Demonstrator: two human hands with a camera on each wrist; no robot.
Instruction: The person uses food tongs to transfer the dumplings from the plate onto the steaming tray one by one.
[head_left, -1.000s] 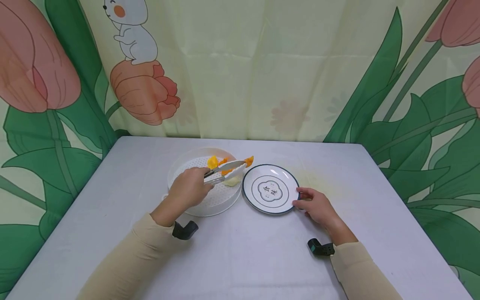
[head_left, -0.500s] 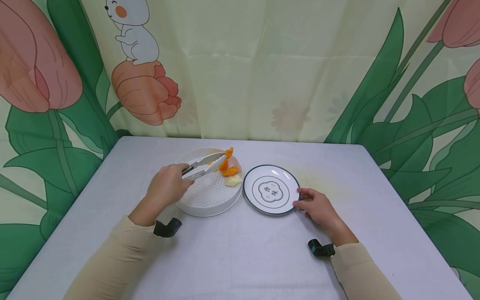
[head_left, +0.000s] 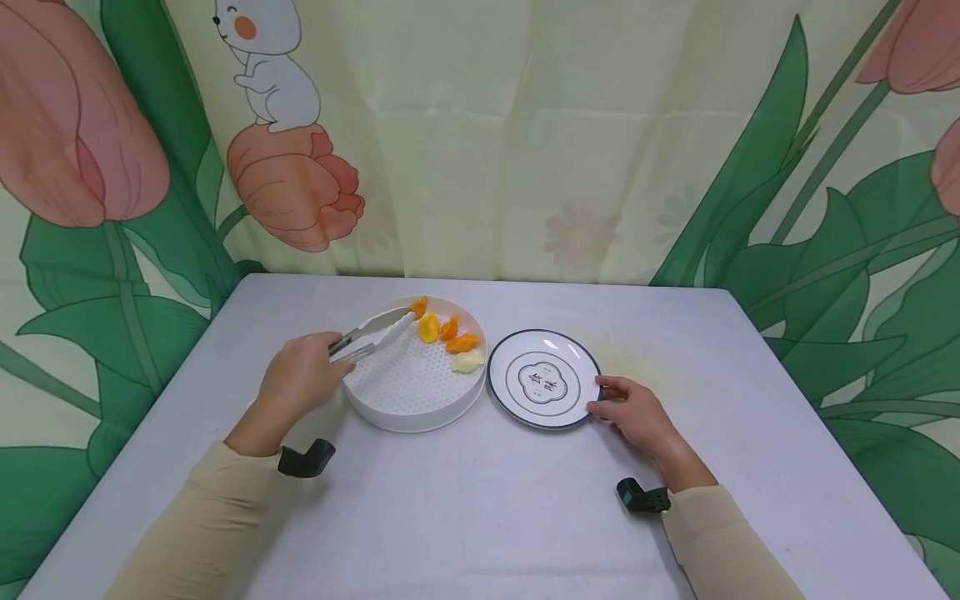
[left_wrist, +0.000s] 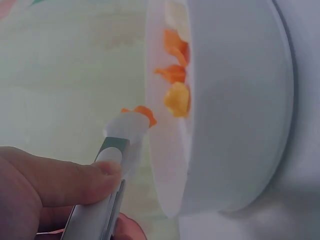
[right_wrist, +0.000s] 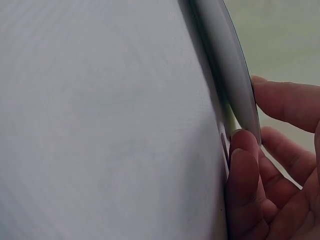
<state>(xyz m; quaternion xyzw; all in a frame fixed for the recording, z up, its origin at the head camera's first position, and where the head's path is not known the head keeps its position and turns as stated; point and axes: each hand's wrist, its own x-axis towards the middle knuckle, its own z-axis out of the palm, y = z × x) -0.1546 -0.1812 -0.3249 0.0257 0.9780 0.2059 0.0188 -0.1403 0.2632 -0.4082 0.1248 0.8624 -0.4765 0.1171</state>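
Observation:
My left hand (head_left: 298, 372) grips a pair of tongs (head_left: 382, 322) with metal arms and white tips. Between those tips is an orange dumpling-like piece (head_left: 419, 307), held over the far side of a round white steamer basket (head_left: 420, 422) with a perforated floor. Inside the basket lie a yellow piece (head_left: 428, 327), two orange pieces (head_left: 462, 342) and a cream-coloured one (head_left: 467, 361), along its right side. My right hand (head_left: 633, 417) pinches the right rim of a white plate (head_left: 517, 354) with a dark edge and printed characters; in the right wrist view, fingertips (right_wrist: 244, 140) reach under the rim.
Basket and plate stand close side by side on a table with a white cloth (head_left: 480, 517). Behind the table's far edge hangs a curtain (head_left: 465, 167) printed with tulips and a white animal. Each wrist wears a black camera (head_left: 306, 459).
My left hand has drawn the tongs and the orange piece leftward, from beside the plate back over the basket, uncovering the other pieces. The right hand and plate stay put.

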